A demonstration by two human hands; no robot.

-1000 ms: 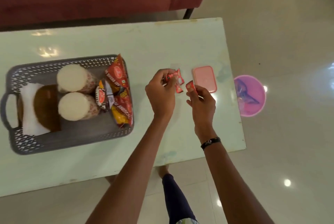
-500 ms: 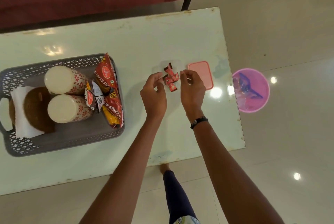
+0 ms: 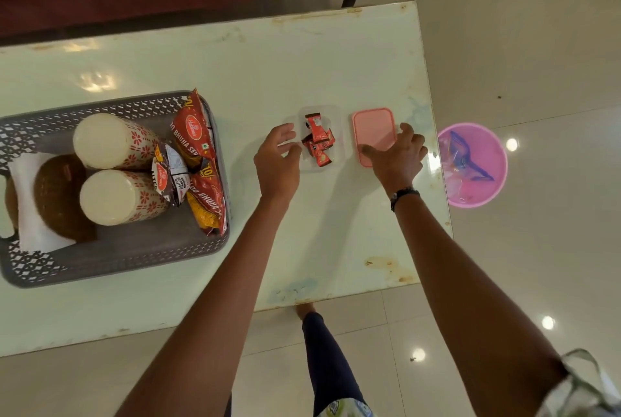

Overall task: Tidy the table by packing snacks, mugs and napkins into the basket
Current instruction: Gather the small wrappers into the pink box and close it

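Crinkly red sachets [image 3: 318,144] fill a clear rectangular tub [image 3: 337,134]; left hand [image 3: 278,161] loose beside it, right hand [image 3: 398,156] spread over the smooth pink lid [image 3: 373,129]

Red sachets [image 3: 318,144] dropped into clear container [image 3: 337,134]; right hand [image 3: 398,156] reached pink lid [image 3: 373,134].

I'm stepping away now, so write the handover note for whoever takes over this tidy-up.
Left hand: open, empty, beside the clear box of red candy packets.
Right hand: open, fingers resting on the pink lid; no grip yet.
Done: two mugs, snack packets and napkin are in the basket.
Left: probably lid the box, then put it in the basket.
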